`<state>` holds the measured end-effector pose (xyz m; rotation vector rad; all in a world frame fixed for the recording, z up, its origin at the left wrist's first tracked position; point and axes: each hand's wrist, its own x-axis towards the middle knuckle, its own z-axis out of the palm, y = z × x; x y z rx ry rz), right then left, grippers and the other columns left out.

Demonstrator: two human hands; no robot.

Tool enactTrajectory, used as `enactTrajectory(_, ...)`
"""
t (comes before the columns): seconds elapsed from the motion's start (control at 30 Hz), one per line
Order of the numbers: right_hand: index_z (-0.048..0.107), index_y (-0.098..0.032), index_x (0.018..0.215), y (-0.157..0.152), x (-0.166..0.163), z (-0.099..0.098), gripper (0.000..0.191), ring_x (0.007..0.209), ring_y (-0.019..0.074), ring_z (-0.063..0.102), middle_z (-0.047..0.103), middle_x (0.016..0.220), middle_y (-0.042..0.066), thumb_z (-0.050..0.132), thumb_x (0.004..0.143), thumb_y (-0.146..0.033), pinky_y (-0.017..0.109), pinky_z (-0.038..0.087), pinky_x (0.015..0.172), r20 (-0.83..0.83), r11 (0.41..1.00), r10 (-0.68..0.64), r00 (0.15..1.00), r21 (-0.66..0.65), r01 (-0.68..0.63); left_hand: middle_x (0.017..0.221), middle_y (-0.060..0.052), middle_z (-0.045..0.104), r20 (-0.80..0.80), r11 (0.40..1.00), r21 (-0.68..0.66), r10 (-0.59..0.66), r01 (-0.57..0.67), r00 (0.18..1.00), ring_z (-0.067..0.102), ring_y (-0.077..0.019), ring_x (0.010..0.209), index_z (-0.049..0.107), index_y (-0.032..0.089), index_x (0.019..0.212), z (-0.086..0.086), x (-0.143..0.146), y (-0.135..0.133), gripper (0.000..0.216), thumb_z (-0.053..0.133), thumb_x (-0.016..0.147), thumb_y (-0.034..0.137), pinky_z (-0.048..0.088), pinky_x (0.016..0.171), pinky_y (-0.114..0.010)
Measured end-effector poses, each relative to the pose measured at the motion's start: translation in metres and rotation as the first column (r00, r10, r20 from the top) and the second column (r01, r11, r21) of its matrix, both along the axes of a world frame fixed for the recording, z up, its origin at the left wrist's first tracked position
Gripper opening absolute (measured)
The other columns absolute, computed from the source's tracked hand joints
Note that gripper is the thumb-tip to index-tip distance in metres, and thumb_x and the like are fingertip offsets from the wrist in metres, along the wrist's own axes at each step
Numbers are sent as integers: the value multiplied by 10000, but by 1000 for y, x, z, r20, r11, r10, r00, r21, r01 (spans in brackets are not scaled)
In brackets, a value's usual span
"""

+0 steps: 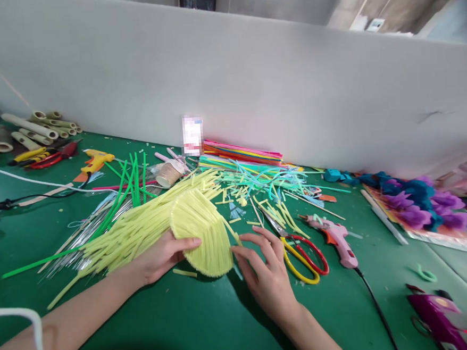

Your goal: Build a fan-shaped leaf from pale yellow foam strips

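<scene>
My left hand [169, 254] grips the left side of a pale yellow pipe-cleaner panel [206, 235], thumb on top, the panel made of strips set side by side with a rounded edge. At its right edge my right hand [266, 268] pinches a short yellow pipe cleaner [232, 231] that slants along that edge. Behind the left hand lies a big bundle of yellow pipe cleaners [129, 233]. Scissors [307, 260] with one red and one yellow handle rest just right of my right hand, their blades among cut yellow pieces.
A pink glue gun [337, 234] with a black cord lies at right; a yellow glue gun [96, 160] is at left. Coloured pipe cleaners [244, 155] lie by the grey partition [227, 79]. Bamboo tubes [34, 130], pliers [44, 156] and purple flowers [415, 205] stand farther out.
</scene>
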<state>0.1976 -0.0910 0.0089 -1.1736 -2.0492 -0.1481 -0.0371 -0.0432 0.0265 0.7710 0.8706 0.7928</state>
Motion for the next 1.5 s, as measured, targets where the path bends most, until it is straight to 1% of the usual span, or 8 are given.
enactTrajectory(0.37,633,-215,1053,1,1,-1,253,1227,296,469,605,1090,102,600,857,-59,485,481,945,-8,1000,10,1000,-19,-10,1187,-76,711,-26,999,-37,-14,13,1000,610,-339,1164,656,217,1171,-1,-3,2,449,775,742,271,523,948,-414)
enactTrajectory(0.43,628,-209,1056,2,2,-3,255,1226,295,469,599,1088,106,589,859,-53,479,488,941,-9,999,14,1000,-28,-14,1194,-68,709,-28,998,-60,-25,24,999,591,-341,1190,645,232,1192,-2,-3,2,477,780,737,277,523,952,-414)
enactTrajectory(0.6,601,-187,1129,4,3,-7,306,1191,271,487,591,1065,109,559,870,-30,450,501,942,-49,995,53,997,-84,-57,1215,-51,699,24,988,-125,-88,91,996,602,-303,1186,588,266,1293,-4,-2,0,574,775,750,292,513,967,-381)
enactTrajectory(0.73,584,-179,1157,7,4,-7,322,1158,261,508,587,1050,109,542,878,-24,436,512,925,-84,995,42,996,-83,-49,1228,-40,693,68,962,-173,-203,212,977,589,-275,1207,559,284,1331,-7,0,-5,615,772,754,311,473,1021,-365)
enactTrajectory(0.9,591,-186,1147,9,8,-8,331,1154,263,516,580,1053,107,540,868,-16,436,510,925,-82,995,43,996,-86,-50,1258,-50,674,108,937,-100,-324,334,940,557,-280,1243,541,297,1346,-8,2,-6,666,789,728,326,421,1071,-390)
enactTrajectory(1.1,584,-196,1186,6,12,-12,370,1187,279,501,569,1085,115,514,871,-15,455,508,928,-74,991,57,996,-116,-66,1117,-76,732,105,913,-32,-401,406,910,646,-325,1087,699,239,1153,-5,3,-5,392,744,773,325,532,914,-446)
enactTrajectory(1.33,577,-176,1192,4,8,-8,375,1193,276,483,560,1089,123,530,863,-2,442,507,936,-104,987,95,990,-119,-107,1032,-51,751,83,912,-16,-408,410,909,683,-262,964,748,264,1073,-1,2,-6,317,761,761,318,545,892,-391)
enactTrajectory(1.5,587,-168,1166,6,7,-4,342,1170,265,500,572,1059,117,534,867,-11,410,510,927,-105,992,86,991,-81,-94,974,-57,756,68,911,-7,-410,412,909,688,-245,919,763,222,1026,-2,5,-5,285,765,757,317,551,870,-358)
